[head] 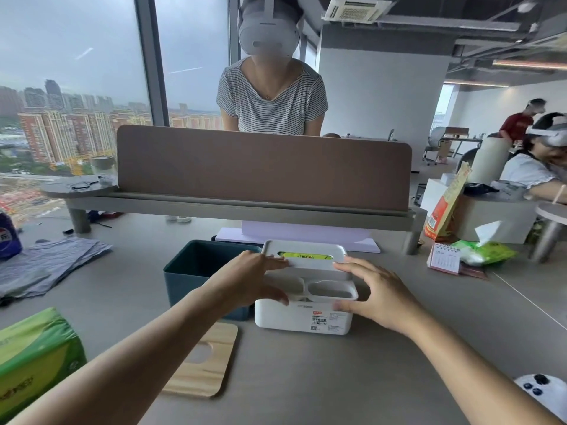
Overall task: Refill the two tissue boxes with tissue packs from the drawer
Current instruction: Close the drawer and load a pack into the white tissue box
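A white tissue box (303, 319) stands mid-table, its white lid on; a green tissue pack shows through the lid's slot (306, 257). My left hand (254, 279) rests on the box's left side, fingers spread over the lid edge. My right hand (377, 294) touches its right side, fingers apart. A dark teal tissue box (196, 266) stands open just left of the white one. Its wooden lid (201, 363) lies flat on the table in front of it. A green tissue pack (33, 360) lies at the near left edge.
A brown desk divider (264, 168) on a grey shelf runs across the back, with a person standing behind it. Folded grey cloth (46, 265) lies at left. A desk calendar (445, 259), an opened tissue pack (484, 251) and a bag sit at right. A white controller (543, 394) lies near right.
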A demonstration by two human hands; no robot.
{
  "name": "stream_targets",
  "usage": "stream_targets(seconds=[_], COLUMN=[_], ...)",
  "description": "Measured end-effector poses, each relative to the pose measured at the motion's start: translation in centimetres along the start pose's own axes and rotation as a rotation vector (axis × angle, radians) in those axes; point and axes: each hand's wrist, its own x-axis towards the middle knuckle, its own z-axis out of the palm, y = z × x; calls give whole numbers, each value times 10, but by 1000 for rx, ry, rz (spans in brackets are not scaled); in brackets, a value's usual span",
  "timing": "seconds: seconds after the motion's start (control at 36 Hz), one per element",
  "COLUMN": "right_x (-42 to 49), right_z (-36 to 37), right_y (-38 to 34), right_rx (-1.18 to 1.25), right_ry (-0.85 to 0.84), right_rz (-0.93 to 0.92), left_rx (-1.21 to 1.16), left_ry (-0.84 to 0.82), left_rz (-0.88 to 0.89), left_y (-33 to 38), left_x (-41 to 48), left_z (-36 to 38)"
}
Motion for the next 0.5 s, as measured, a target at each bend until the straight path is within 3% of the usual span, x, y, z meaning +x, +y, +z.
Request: stream_targets(seconds=[0.5], right_x=[1], right_z=[11], right_y=[-2], right_rx=[260], right_ry=[22], right_rz=[18], left_rx=[-66], left_ry=[58], left_rz=[-100], left_y=[12], left_x=[-5], left_z=[-1])
